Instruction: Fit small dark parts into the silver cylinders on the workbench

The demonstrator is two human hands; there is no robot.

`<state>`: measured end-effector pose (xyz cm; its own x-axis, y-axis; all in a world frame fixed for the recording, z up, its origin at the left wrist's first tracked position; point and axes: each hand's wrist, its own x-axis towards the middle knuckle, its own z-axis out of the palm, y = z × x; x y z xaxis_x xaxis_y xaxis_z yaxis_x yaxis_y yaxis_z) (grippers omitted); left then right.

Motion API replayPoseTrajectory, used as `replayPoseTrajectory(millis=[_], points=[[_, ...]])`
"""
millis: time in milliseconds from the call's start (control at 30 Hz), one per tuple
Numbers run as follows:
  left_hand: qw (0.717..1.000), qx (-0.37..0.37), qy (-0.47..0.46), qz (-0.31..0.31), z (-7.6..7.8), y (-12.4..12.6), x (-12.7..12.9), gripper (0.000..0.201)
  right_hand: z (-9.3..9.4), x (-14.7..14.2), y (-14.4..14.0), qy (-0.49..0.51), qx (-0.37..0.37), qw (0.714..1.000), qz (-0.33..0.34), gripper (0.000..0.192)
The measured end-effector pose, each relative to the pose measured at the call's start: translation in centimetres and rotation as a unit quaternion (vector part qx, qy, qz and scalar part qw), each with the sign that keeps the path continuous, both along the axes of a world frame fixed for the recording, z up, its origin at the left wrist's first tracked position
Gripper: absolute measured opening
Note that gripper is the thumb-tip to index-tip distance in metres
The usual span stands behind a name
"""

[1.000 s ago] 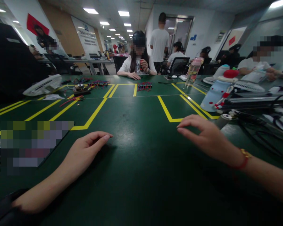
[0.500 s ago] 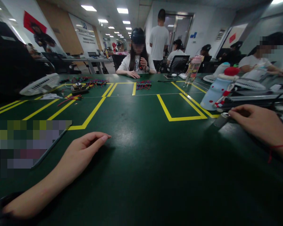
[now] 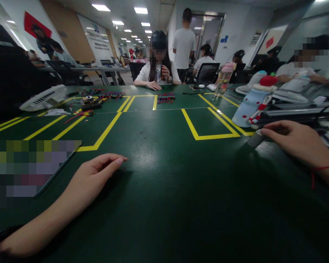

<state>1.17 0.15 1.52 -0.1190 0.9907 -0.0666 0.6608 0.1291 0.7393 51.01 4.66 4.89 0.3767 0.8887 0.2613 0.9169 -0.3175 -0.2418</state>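
My right hand (image 3: 298, 140) is at the right of the table, thumb and fingertips pinched at the upper end of a small grey cylinder (image 3: 254, 139). The cylinder leans a little and its lower end is at the tabletop; its exact kind does not show. My left hand (image 3: 98, 170) is over the left middle of the green table (image 3: 164, 190), thumb pressed toward the index finger. Whether anything tiny lies in that pinch I cannot make out. Just behind the cylinder stands a light blue bottle (image 3: 245, 109) with a red top.
Yellow tape (image 3: 216, 137) marks boxes on the table. A blurred-out flat panel (image 3: 35, 168) lies at left. Wired parts (image 3: 166, 98), a white fan-like device (image 3: 45, 98) and a clear bottle (image 3: 223, 82) stand farther back. A person (image 3: 157, 69) sits opposite.
The whole view has shifted slightly left. My right hand, still at the grey cylinder, has moved a touch left; my left hand keeps almost the same pose.
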Motion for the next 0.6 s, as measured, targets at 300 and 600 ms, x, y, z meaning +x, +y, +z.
replayPoseTrajectory(millis=[300,600], points=[[1.000,-0.011,0.007,-0.009,-0.3,0.2,-0.3,0.046,-1.1,0.8,0.7,0.015,0.026,0.999,-0.035,0.038],[1.000,-0.011,-0.019,-0.010,-1.0,0.4,-0.7,0.047,-1.2,1.3,0.9,0.040,0.016,0.999,-0.034,0.036]])
